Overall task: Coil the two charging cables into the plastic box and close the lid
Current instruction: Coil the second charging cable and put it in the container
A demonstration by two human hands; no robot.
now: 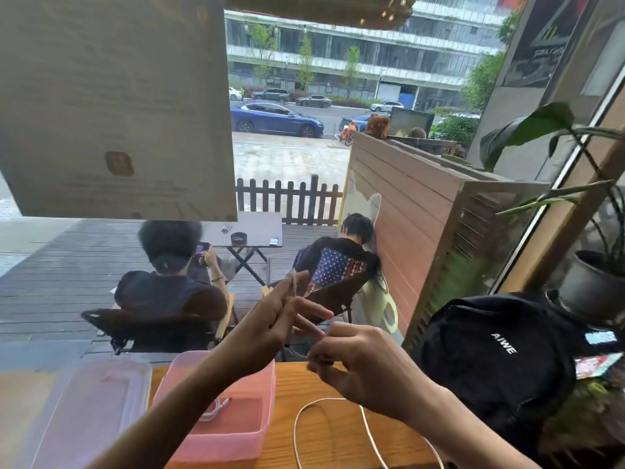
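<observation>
White charging cable [367, 431] being wound: end pinched by left hand [277, 319], strand gripped by right hand [355, 363]. First cable [213, 409] coiled in pink plastic box [236, 445]. Next: more loops needed, lid [91, 407] unfitted at left.

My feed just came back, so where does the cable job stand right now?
One coiled cable already lies in the pink box. The second cable is in hand: the left hand and right hand are working one end above the table, while most of it trails loose across the wood. Left to do: finish coiling it, put it in the box, and fit the lid, which lies beside the box.
</observation>
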